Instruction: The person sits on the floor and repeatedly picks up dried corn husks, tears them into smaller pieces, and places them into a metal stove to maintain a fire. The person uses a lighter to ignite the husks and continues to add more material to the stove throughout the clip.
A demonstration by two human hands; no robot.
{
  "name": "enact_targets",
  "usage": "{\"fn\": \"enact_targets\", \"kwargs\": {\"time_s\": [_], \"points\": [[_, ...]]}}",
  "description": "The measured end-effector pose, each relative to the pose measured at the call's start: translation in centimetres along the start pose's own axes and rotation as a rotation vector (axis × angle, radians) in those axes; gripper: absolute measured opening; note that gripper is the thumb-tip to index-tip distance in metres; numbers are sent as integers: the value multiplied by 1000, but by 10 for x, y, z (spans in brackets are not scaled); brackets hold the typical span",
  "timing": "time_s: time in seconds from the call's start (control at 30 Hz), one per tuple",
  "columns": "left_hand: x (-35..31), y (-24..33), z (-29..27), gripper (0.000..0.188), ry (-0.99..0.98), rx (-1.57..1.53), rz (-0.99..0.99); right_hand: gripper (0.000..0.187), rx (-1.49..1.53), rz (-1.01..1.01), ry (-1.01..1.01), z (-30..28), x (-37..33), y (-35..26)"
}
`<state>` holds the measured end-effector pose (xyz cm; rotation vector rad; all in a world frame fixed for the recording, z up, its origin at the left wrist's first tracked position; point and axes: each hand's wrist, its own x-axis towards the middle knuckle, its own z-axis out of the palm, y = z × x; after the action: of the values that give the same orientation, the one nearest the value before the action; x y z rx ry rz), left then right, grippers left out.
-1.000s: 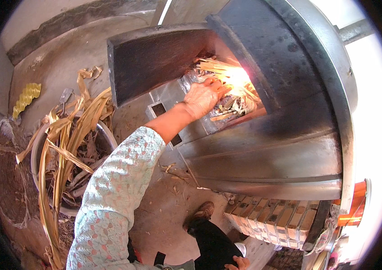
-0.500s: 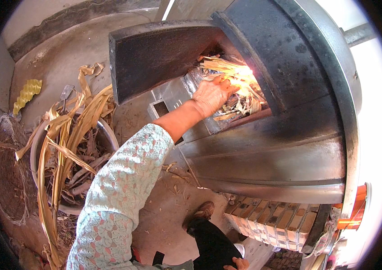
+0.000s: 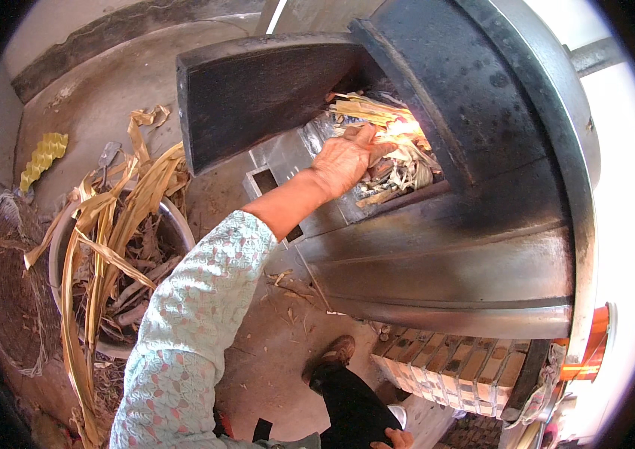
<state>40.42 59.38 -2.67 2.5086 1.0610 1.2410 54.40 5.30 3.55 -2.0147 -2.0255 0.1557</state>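
Observation:
My left hand [image 3: 345, 159], at the end of a pale blue lace sleeve, reaches into the opening of a dark metal stove [image 3: 437, 239]. Its thumb and a finger stand apart, and I see nothing held between them. Dry corn husks [image 3: 377, 112] lie just beyond the fingertips, with a bright flame [image 3: 413, 126] at their far right side. Paler husks and sticks [image 3: 400, 176] fill the near side of the opening. My right hand [image 3: 394, 440] rests on my dark trouser leg at the bottom edge, partly cut off, its visible fingers loosely apart.
The stove door [image 3: 265, 93] stands swung out, left of the opening. A metal basin [image 3: 185, 224] of sticks and long dry leaves [image 3: 100, 254] stands on the floor at left. A small shovel [image 3: 110, 153] and yellow wavy piece [image 3: 43, 159] lie behind. Bricks [image 3: 467, 367] support the stove.
My left hand has drawn back slightly from the flame, toward the lower left, and its fingers have parted from the husks. The flame looks smaller. My right hand stays on the leg.

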Motion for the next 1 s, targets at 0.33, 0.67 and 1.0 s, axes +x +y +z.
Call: {"fn": "enact_targets", "kwargs": {"time_s": [0.33,0.67,1.0], "points": [[-1,3,1,38,63,67,28,29,-17,-17,-4,-2,4,-2],[0,0,2,22,68,75,20,31,13,-8,2,-1,4,-1],[-8,-2,1,33,3,-70,28,34,-8,-9,-16,0,0,2]]}}
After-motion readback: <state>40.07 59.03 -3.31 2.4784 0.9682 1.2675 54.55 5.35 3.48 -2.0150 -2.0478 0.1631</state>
